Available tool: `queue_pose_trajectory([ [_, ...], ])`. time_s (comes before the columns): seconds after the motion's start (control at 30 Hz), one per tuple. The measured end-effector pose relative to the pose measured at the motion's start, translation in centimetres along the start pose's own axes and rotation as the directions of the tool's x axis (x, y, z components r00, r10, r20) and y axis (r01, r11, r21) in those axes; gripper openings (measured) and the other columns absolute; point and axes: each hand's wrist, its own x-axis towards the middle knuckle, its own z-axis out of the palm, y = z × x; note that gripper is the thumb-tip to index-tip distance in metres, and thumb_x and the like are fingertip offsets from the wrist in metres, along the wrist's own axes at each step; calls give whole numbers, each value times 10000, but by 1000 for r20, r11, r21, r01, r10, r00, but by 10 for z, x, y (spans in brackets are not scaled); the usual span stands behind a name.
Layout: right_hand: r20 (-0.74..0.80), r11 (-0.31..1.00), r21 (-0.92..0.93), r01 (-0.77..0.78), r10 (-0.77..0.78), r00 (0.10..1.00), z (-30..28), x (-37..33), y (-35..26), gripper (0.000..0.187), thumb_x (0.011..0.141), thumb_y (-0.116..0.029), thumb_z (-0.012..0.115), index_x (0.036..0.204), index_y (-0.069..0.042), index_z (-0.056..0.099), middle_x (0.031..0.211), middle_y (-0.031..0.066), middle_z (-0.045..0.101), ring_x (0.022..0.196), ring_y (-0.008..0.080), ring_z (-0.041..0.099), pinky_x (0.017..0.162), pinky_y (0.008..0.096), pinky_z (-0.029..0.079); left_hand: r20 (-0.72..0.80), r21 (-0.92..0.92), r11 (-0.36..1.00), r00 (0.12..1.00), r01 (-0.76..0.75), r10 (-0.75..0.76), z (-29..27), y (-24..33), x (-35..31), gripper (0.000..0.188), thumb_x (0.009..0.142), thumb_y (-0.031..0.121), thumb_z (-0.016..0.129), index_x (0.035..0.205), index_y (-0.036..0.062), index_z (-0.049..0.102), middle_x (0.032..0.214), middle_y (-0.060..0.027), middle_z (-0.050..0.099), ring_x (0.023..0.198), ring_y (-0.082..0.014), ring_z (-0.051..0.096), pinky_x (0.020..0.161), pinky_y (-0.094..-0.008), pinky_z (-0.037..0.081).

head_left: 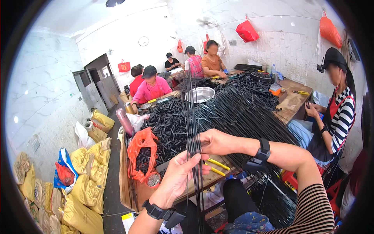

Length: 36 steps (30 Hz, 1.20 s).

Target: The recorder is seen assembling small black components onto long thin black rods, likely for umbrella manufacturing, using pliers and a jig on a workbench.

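A bundle of long, thin black rods stands nearly upright in front of me. My left hand is closed around it from the left, thumb up. Just above, my right hand pinches at the same rods with its fingertips; any small part between those fingers is too hidden to name. Yellow-handled pliers lie on the table edge beside my hands. Beyond them spreads a heap of short black tubular pieces. Many more black rods lie across the table to the right.
A round metal tray sits amid the heap. At the table's left are an orange-red plastic bag, a small cup of metal bits and a pink bottle. Yellow sacks line the left wall. Several co-workers surround the table, one standing at right.
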Motion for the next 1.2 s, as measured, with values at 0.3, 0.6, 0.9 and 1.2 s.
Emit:
queue_pose_trajectory([
  [0.3, -31, 984, -170, 56, -62, 998, -2, 12, 2, 234, 836, -18, 570, 1057, -51, 639, 852, 77, 686, 788, 97, 603, 736, 307, 498, -48, -30, 999, 998, 26, -28, -11, 2, 15, 256, 936, 204, 568, 1080, -8, 570, 991, -143, 657, 819, -245, 683, 752, -373, 581],
  [0.6, 130, 967, -246, 68, -37, 991, 8, 13, 10, 285, 833, -6, 552, 1098, -61, 640, 948, 134, 689, 880, 173, 655, 767, 335, 501, 180, -67, 986, 974, 152, -137, -24, -4, 2, 359, 934, 272, 569, 1145, -18, 564, 1057, -179, 644, 963, -301, 652, 885, -418, 526],
  [0.9, 178, 977, -72, 200, -185, 966, 29, 24, 7, 108, 756, -15, 552, 836, -20, 624, 676, 74, 615, 669, 114, 542, 644, 325, 480, 197, -92, 991, 977, 100, -81, -23, 11, -18, 278, 918, 155, 588, 1140, -8, 546, 1033, -172, 641, 951, -309, 651, 870, -423, 532],
  [1.2, 288, 834, -478, 275, -147, 946, 32, 50, 22, 116, 776, -109, 610, 823, -5, 629, 709, 216, 620, 683, 403, 603, 601, 443, 472, 5, 48, 999, 1000, -16, 16, -32, 6, -34, 235, 922, 148, 575, 1090, -14, 546, 963, -149, 656, 896, -257, 663, 827, -379, 534],
])
